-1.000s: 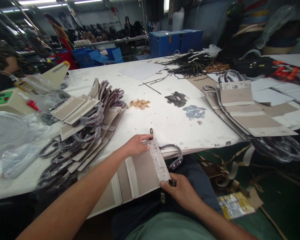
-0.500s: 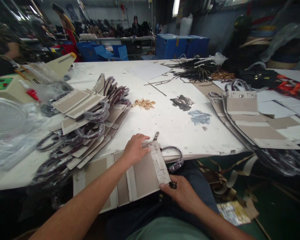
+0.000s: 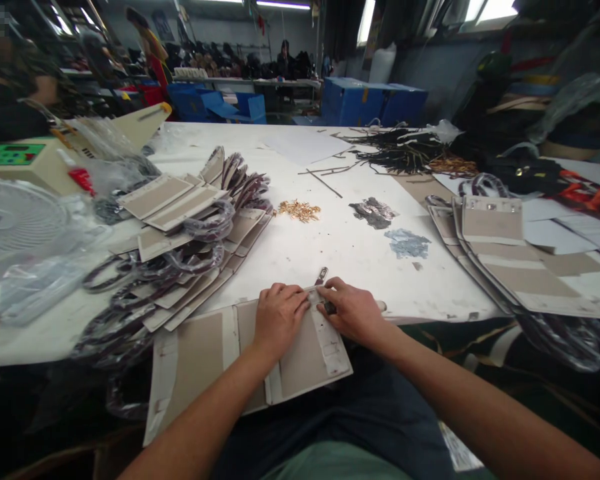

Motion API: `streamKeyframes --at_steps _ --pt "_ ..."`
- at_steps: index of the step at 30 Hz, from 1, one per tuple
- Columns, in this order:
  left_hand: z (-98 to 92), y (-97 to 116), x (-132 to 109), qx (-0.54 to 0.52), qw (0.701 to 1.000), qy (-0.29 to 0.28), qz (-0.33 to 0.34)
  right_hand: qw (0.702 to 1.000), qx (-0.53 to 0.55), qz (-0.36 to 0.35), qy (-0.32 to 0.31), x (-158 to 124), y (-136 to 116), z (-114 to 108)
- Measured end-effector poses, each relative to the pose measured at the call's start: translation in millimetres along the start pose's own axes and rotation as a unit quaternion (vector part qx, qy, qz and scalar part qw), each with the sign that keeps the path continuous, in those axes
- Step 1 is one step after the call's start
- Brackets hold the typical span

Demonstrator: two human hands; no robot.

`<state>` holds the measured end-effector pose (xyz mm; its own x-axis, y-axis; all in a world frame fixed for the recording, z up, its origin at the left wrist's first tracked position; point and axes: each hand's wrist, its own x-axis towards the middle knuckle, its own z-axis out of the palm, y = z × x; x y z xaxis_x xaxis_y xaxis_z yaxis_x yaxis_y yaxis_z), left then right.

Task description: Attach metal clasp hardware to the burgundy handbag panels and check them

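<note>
A beige bag panel (image 3: 300,377) with pale taped strips lies slantwise over my lap and the table's front edge. My left hand (image 3: 280,319) rests on its upper part, fingers bent and pressed at the far edge. Beside it, my right hand (image 3: 353,310) is closed at the panel's top right corner, its fingertips close to the left ones. A small dark object (image 3: 330,307) shows between the right fingers; its kind is unclear. Just beyond the fingertips a metal-ended tab (image 3: 322,275) sticks out from the edge. The plastic-wrapped handle is mostly hidden behind my right hand.
On the left is a heap of similar panels (image 3: 180,227) with wrapped handles, near a white fan (image 3: 17,213). Small golden pieces (image 3: 300,211), dark pieces (image 3: 373,213) and grey-blue pieces (image 3: 407,243) lie mid-table. More panels (image 3: 510,247) hang over the right edge.
My right hand has moved from the panel's near right corner up to its far right corner. The left hand has moved slightly and lies flatter on the panel. The view has shifted a little.
</note>
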<state>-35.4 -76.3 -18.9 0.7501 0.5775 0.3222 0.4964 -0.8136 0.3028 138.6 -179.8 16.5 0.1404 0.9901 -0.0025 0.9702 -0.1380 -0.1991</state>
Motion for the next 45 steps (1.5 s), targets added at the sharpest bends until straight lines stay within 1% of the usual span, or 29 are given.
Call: streamKeyframes --at_steps 3,9,15,18,20,22,25,27,29,31,34,36,38,39,41,42,43,45 --pt "0.8 -0.4 -2.6 0.018 1.000 -0.007 0.022 1.000 -0.014 -0.001 -0.001 1.0 3.3 6.6" --pt "1.7 -3.1 -1.5 0.019 0.999 -0.016 0.039 1.000 -0.008 -0.001 -0.011 1.1 7.7 8.9" --pt "4.1 -7.2 -1.1 -0.009 0.999 -0.008 0.051 1.000 0.014 -0.001 0.020 -3.2 11.7 17.7" --pt "1.8 -9.3 -1.9 -0.008 0.997 -0.031 0.070 1.000 0.005 -0.015 0.017 -6.0 13.0 18.7" --pt "0.3 -10.3 -1.0 -0.015 0.996 -0.045 0.070 1.000 0.005 -0.027 0.012 -6.3 14.0 17.9" --pt "0.1 -10.6 2.8 -0.034 0.997 -0.047 0.047 0.999 0.021 -0.028 0.014 -5.7 15.2 17.4" --pt "1.0 -9.5 15.4 -0.055 0.997 -0.053 -0.030 0.997 0.071 0.001 0.028 -2.6 16.4 17.1" --pt "0.6 -8.7 27.0 -0.062 0.993 -0.083 -0.058 0.994 0.098 0.045 0.035 1.9 16.7 15.8" --pt "-1.5 -8.5 38.6 -0.075 0.987 -0.129 -0.055 0.990 0.109 0.087 0.033 8.7 17.4 12.1" --pt "-4.6 -8.9 47.8 -0.091 0.980 -0.169 -0.045 0.988 0.109 0.106 0.011 17.4 19.1 6.2" --pt "-8.7 -10.4 55.4 -0.121 0.972 -0.197 -0.047 0.988 0.108 0.101 -0.044 29.9 23.4 -3.2" --pt "-10.0 -11.6 56.5 -0.150 0.965 -0.208 -0.056 0.987 0.114 0.091 -0.067 35.0 26.3 -6.7" --pt "-10.1 -12.4 54.6 -0.184 0.956 -0.215 -0.076 0.987 0.130 0.073 -0.064 35.2 28.0 -6.5" --pt "-10.0 -12.5 52.4 -0.200 0.951 -0.217 -0.087 0.987 0.141 0.059 -0.052 33.0 28.2 -5.1" --pt "-9.7 -11.7 44.8 -0.222 0.949 -0.204 -0.096 0.988 0.156 0.017 -0.010 24.0 27.5 0.1" --pt "-9.7 -10.6 39.2 -0.224 0.954 -0.181 -0.084 0.988 0.155 -0.013 0.018 17.5 26.5 3.4" --pt "-9.9 -9.1 32.5 -0.221 0.962 -0.147 -0.058 0.986 0.150 -0.049 0.047 10.2 25.3 6.8" --pt "-10.7 -4.7 16.8 -0.208 0.976 -0.058 0.018 0.978 0.134 -0.121 0.102 -5.4 22.1 12.7"
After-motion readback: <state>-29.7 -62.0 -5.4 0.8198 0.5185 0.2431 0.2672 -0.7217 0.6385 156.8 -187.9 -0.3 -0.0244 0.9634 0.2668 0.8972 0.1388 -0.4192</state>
